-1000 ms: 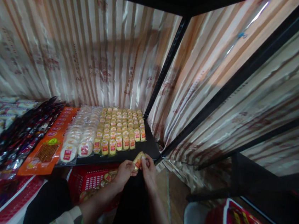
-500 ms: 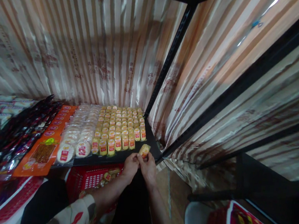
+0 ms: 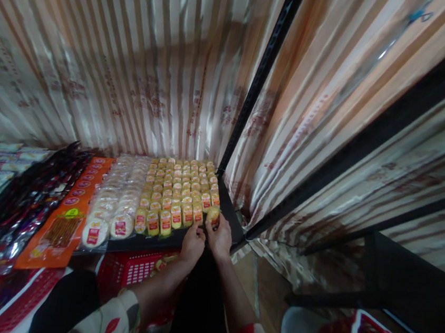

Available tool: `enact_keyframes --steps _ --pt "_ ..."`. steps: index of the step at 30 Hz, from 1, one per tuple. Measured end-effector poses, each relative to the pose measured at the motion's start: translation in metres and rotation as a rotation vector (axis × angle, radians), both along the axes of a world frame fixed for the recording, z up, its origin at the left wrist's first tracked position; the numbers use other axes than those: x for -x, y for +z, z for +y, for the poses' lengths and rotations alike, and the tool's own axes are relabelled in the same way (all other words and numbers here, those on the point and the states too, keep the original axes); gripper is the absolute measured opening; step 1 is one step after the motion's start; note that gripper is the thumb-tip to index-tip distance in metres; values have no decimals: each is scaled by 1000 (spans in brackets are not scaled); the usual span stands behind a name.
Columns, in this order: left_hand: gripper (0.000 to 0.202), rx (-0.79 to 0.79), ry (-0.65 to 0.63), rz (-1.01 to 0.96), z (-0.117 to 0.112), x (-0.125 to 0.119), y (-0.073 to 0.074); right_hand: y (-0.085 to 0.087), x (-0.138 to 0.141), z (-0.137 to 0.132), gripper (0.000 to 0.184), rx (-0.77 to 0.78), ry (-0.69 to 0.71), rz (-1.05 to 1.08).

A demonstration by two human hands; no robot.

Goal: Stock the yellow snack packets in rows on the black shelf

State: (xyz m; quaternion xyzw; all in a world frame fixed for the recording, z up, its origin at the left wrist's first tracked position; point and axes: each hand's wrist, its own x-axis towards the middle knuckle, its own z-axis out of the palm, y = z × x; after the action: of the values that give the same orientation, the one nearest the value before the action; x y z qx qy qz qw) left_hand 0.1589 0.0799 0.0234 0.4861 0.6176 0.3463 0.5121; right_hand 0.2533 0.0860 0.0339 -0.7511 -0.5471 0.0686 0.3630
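Observation:
My right hand [image 3: 220,237] pinches a small yellow packaged cake [image 3: 213,216] with a red and white label, at the right end of the front row. Beside it on the left is my left hand [image 3: 193,245], its fingers curled closed and nothing visible in them, just below the front row. Rows of the same packaged cakes [image 3: 176,216] stand close together on the black shelf [image 3: 130,244], labels facing me. The lower part of the held cake is partly hidden by my fingers.
Left of the cakes lie round white packaged cakes [image 3: 96,234], an orange snack bag [image 3: 54,233] and dark shiny packets [image 3: 15,203]. Under the shelf sits a red basket [image 3: 136,268] with more packets. A black upright post [image 3: 255,85] rises at the shelf's right corner.
My right hand has carried the cake forward to the front row's right end. The left hand has let go of it and stays a little behind. The view has shifted slightly.

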Motion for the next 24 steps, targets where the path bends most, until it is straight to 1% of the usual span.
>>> enact_keyframes --steps 4,10,14,18,20,24 --pt "45 -20 -13 51 3 2 -3 -5 1 9 51 -29 24 -11" --pt "44 -22 -15 61 4 4 -3 -13 2 18 49 -67 45 30" --pt "45 -16 -23 47 4 5 -3 -16 2 16 49 -104 79 147" --pt "47 -5 -14 44 3 6 -4 -14 5 10 51 -141 80 271" --pt "48 -1 -11 41 3 6 -5 -13 7 9 49 -158 70 280" --pt "48 8 -15 41 4 6 -5 -15 9 9 44 -167 64 214"
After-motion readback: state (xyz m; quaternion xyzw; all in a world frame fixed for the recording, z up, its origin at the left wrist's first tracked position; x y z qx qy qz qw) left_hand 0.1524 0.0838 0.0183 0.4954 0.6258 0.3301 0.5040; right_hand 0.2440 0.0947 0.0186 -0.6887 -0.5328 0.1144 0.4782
